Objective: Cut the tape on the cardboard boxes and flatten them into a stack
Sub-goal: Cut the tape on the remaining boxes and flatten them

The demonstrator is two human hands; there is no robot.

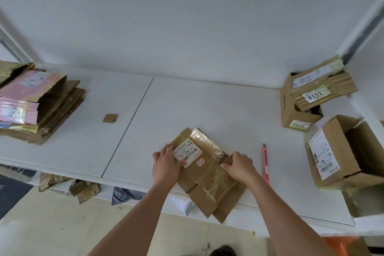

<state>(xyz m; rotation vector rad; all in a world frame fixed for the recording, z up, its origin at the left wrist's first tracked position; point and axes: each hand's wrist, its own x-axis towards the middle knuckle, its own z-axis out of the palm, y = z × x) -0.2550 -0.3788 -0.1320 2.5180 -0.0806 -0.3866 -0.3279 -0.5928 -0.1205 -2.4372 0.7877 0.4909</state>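
Flattened brown cardboard box with white label (204, 169): lying at white table's (207, 106) near edge, overhanging it. Left hand (165, 165) pressing its left side, fingers spread flat. Right hand (239, 165) gripping its right flap, fingers curled. Pink utility knife (266, 163) lying just right. Stack of flattened boxes (39, 104) sitting far left.

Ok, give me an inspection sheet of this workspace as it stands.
Surface: white table, seam left of centre.
Job's things: flattened box at the near edge, overhanging it; stack of flattened boxes far left; pink utility knife lying to the right; open boxes on the right.
Clutter: cardboard scrap on the table; cardboard pieces on the floor.
Grippers: left hand and right hand press the flattened box.
Cables: nothing seen.
Surroundings: white wall behind.
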